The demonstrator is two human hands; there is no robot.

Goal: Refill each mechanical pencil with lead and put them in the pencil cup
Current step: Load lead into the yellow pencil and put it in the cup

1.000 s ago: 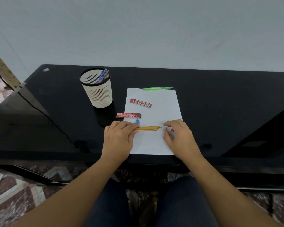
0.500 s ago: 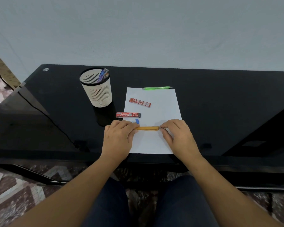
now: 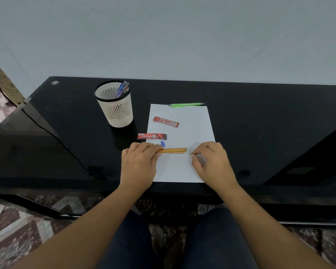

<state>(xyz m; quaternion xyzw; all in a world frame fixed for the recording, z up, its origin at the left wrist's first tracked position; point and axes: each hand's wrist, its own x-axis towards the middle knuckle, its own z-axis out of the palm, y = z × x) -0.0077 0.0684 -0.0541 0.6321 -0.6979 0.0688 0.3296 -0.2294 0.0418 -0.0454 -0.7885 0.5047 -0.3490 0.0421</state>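
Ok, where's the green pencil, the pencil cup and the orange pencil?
green pencil [image 3: 185, 104]: head view, middle of its barrel, at the paper's far edge.
pencil cup [image 3: 116, 113]: head view, its slotted front wall.
orange pencil [image 3: 173, 150]: head view, the bare barrel between the hands.

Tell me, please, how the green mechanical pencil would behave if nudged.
The slim green plastic mechanical pencil probably feels light and stiff. Lying loose on the glossy black tabletop at the white paper sheet's far edge, it would likely slide or roll easily.
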